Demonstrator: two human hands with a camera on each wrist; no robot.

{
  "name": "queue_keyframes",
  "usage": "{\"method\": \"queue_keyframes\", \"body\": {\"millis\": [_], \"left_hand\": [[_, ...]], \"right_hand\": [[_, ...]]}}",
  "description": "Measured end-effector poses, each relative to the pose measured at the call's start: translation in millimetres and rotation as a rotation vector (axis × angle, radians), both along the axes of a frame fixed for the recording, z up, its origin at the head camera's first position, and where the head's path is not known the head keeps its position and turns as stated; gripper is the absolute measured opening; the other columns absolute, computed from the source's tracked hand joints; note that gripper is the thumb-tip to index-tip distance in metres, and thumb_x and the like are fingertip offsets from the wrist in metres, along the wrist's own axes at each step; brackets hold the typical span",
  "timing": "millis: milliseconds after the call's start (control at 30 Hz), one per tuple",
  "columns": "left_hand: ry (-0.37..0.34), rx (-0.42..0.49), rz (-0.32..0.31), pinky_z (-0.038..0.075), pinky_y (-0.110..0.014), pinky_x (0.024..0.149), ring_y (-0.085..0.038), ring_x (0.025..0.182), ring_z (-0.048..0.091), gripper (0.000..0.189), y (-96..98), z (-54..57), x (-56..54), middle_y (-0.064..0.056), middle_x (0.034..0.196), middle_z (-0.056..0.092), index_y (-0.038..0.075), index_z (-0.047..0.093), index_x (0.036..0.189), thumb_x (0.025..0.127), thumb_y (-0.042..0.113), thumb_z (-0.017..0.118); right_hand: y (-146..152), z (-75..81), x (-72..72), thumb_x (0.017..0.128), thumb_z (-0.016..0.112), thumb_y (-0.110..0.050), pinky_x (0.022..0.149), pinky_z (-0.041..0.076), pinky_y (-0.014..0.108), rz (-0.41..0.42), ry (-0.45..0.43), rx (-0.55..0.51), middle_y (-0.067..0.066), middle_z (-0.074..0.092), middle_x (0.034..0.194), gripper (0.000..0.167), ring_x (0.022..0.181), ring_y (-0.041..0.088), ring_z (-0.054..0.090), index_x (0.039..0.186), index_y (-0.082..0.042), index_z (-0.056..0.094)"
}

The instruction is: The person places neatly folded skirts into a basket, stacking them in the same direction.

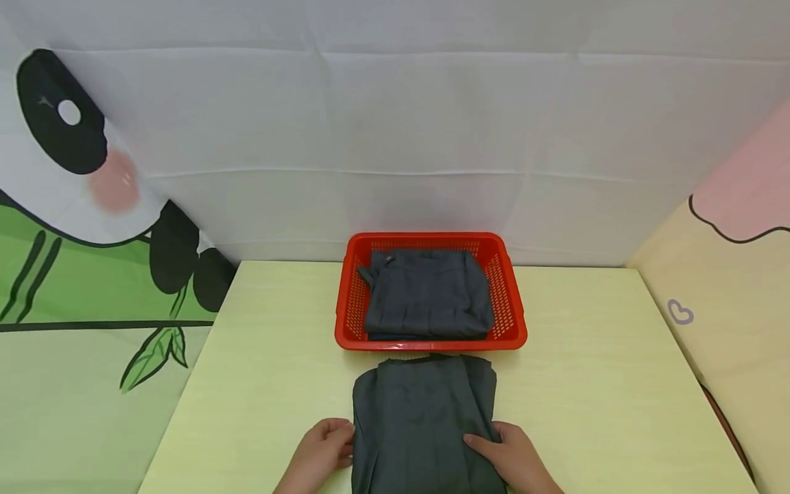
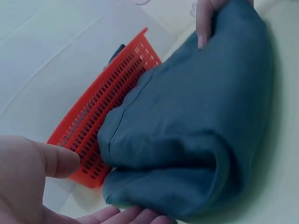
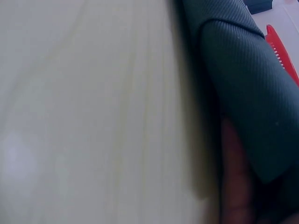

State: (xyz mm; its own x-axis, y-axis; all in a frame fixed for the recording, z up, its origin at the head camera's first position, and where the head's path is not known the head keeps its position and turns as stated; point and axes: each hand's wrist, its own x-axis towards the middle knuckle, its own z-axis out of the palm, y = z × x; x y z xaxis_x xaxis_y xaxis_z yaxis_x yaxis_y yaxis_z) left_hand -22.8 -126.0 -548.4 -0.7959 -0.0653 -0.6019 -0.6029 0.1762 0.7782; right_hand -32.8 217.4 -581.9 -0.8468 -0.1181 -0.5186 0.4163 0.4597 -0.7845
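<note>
A folded dark grey garment (image 1: 428, 425) with pleat-like creases lies on the table in front of the red basket. In the left wrist view its folded layers (image 2: 187, 121) bulge toward the left hand. My left hand (image 1: 325, 446) is at the garment's left edge, its fingers (image 2: 135, 215) reaching under the lower layer while the thumb stands well apart from the cloth. On the other side my right hand (image 1: 515, 453) pinches the right edge, thumb on top and fingers underneath. The right wrist view shows these fingers (image 3: 236, 172) tucked beneath the fold, partly hidden.
A red perforated basket (image 1: 432, 345) stands at the table's far edge, close beyond the garment. Inside is another folded dark garment (image 1: 428, 295). The pale yellow table (image 1: 592, 384) extends on both sides. A white cloth backdrop (image 1: 432, 137) rises behind, with printed panels at left and right.
</note>
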Motion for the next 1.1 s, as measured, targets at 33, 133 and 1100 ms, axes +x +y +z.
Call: {"method": "queue_keyframes", "body": {"millis": [33,133,1100], "left_hand": [[-0.012,0.023,-0.016,0.060,-0.040,0.076,-0.020,0.084,0.068,0.046,1.0,-0.2,-0.5,-0.011,0.098,0.069,-0.011,0.057,0.126,0.104,0.029,0.059],[-0.070,0.097,-0.058,0.060,-0.042,0.079,-0.022,0.088,0.068,0.051,5.4,-2.8,-3.5,-0.014,0.103,0.067,-0.012,0.056,0.128,0.105,0.033,0.057],[0.186,0.060,-0.260,0.055,-0.050,0.093,-0.036,0.109,0.068,0.062,43.9,-37.5,1.9,-0.020,0.124,0.067,-0.012,0.055,0.136,0.101,0.038,0.066]], "right_hand": [[-0.4,0.1,-0.4,0.092,0.074,-0.048,0.076,0.058,0.038,-0.001,-0.001,0.004,0.006,0.072,0.097,0.053,0.083,0.018,0.067,0.109,0.002,0.072],[-1.7,0.4,-1.2,0.092,0.074,-0.049,0.076,0.058,0.038,-0.003,-0.004,0.021,0.006,0.072,0.097,0.053,0.082,0.018,0.067,0.108,0.002,0.072],[6.4,0.2,4.5,0.099,0.070,-0.037,0.082,0.058,0.040,0.057,-0.018,-0.147,0.012,0.074,0.109,0.050,0.092,0.021,0.070,0.123,0.007,0.067]]}}
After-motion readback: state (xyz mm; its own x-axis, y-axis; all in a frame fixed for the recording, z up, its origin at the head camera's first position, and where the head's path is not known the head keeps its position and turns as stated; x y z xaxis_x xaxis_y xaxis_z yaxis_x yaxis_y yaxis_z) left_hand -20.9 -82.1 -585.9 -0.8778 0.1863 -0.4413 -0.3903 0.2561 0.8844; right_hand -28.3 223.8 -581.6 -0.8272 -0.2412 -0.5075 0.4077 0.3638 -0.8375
